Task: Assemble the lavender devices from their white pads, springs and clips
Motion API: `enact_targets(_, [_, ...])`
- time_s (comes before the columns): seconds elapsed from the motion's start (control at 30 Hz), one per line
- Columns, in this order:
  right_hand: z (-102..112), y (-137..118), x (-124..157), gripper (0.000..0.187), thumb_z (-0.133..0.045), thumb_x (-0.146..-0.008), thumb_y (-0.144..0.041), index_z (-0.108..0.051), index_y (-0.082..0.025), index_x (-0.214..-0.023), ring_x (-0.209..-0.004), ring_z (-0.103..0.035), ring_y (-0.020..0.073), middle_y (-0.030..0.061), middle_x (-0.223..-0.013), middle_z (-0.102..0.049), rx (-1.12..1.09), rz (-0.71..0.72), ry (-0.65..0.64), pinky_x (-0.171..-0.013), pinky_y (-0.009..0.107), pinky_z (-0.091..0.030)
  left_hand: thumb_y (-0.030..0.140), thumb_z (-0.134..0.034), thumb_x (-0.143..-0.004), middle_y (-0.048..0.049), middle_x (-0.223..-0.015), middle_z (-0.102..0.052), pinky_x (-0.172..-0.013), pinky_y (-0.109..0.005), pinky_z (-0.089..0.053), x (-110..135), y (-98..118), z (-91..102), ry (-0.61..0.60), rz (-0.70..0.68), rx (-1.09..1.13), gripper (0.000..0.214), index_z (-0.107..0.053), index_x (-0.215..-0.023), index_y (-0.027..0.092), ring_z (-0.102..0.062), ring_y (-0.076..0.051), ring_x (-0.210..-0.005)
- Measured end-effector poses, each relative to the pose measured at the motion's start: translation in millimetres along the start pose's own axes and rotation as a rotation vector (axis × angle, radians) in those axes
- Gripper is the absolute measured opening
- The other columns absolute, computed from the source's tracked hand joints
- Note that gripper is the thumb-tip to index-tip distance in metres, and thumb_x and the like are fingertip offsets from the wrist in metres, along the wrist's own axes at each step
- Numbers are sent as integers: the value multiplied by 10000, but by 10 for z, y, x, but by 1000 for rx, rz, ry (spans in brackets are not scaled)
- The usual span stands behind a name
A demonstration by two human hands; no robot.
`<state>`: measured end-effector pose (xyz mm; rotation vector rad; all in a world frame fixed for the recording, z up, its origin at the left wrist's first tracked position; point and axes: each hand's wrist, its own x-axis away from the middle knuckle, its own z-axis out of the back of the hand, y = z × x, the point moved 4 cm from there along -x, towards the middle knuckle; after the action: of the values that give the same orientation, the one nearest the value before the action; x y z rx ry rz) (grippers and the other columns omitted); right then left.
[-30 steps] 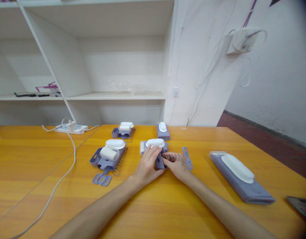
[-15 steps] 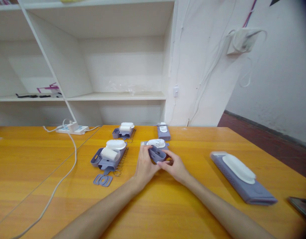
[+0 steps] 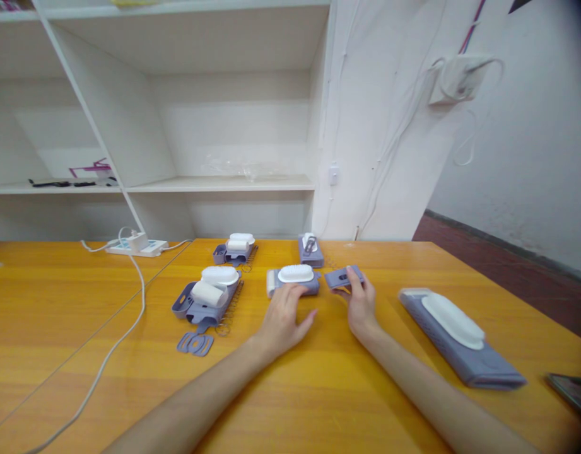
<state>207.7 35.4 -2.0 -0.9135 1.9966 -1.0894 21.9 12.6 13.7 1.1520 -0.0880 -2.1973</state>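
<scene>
My right hand grips a small grey-purple plastic holder with a dark hole in its face, thumb and fingers closed around its right end. My left hand has its thumb spread away from its fingers and holds nothing. Its fingertips are at the front edge of a grey-purple case; whether they touch it I cannot tell. On that case sits a white oval brush, with a white roll at its left end. Behind them lies another grey-purple case with a looped grey piece on top.
To the left are two similar sets, a nearer one and a farther one, beside wire coils. Flat grey rings lie in front. A larger case and a phone-like dark object are right. A white cable crosses the left side.
Both hands held the grey-purple holder before. My left hand has let go and opened, while my right hand has carried it to the right. The looped piece on the rear case looks shifted.
</scene>
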Motion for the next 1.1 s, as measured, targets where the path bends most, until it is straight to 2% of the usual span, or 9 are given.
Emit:
enact_targets(0.07, [123,15,-124,310,-665,-698,-449,-560,-191,-833,-704,-594,149,-6,-788,-594,-34,8,120,-549,262,-547,298,-569,-796,-96,-1028,-526,-883,-411,-421,-9,-107,45,119,99,-78,316,-449,-1069,190,-502,-241,-1025])
enact_targets(0.17, [281,37,-275,340,-677,-679,-447,-534,-203,-867,-727,-615,160,-4,-815,-611,-69,-7,228,-568,286,-560,388,-652,-721,-120,-1118,-485,-926,-449,-377,-32,-302,76,178,217,-185,501,-436,-1121,178,-462,-280,-1094])
enact_targets(0.3, [396,36,-364,380,-683,-657,-471,-537,-203,-883,-697,-623,161,-3,-826,-618,13,17,276,-465,236,-528,506,-746,-559,-152,-1289,-385,-988,-501,-301,-50,-573,22,77,322,-202,869,-353,-1263,185,-353,-340,-1222])
enact_targets(0.4, [432,34,-370,407,-666,-659,-503,-558,-194,-901,-582,-595,123,-15,-781,-615,110,28,312,-348,171,-435,468,-719,-613,-128,-1250,-423,-983,-452,-323,-53,-710,-26,-18,352,-165,788,-370,-1258,182,-384,-304,-1192])
enact_targets(0.53, [453,57,-382,356,-618,-698,-528,-531,-199,-803,-404,-489,77,-71,-572,-533,87,-5,322,-277,149,-333,554,-723,-551,-107,-1116,-450,-931,-430,-366,-60,-799,19,-11,432,-227,817,-442,-1208,158,-427,-302,-1076])
enact_targets(0.63, [472,100,-412,344,-601,-710,-531,-498,-204,-742,-347,-450,80,-85,-489,-485,49,-76,304,-250,158,-301,588,-723,-520,-96,-1068,-447,-913,-416,-378,-55,-821,39,-13,476,-202,791,-492,-1142,156,-442,-291,-1038])
enact_targets(0.77, [484,137,-456,336,-619,-698,-503,-493,-192,-702,-313,-438,91,-62,-472,-501,25,-179,231,-221,170,-259,547,-726,-553,-102,-1084,-476,-917,-383,-383,-48,-847,14,-33,524,-36,776,-457,-1155,138,-474,-261,-1050])
enact_targets(0.97, [440,77,-477,292,-585,-711,-466,-478,-194,-705,-297,-404,73,-58,-502,-506,-73,-290,86,-224,164,-227,476,-778,-509,-100,-1115,-497,-937,-382,-380,-76,-867,83,97,622,85,807,-432,-1155,137,-494,-249,-1062])
enact_targets(1.1, [404,39,-484,283,-548,-725,-467,-461,-200,-692,-294,-380,66,-63,-494,-484,-118,-334,8,-231,160,-216,431,-794,-500,-80,-1111,-492,-943,-392,-381,-92,-816,111,111,578,135,784,-434,-1142,159,-499,-244,-1061])
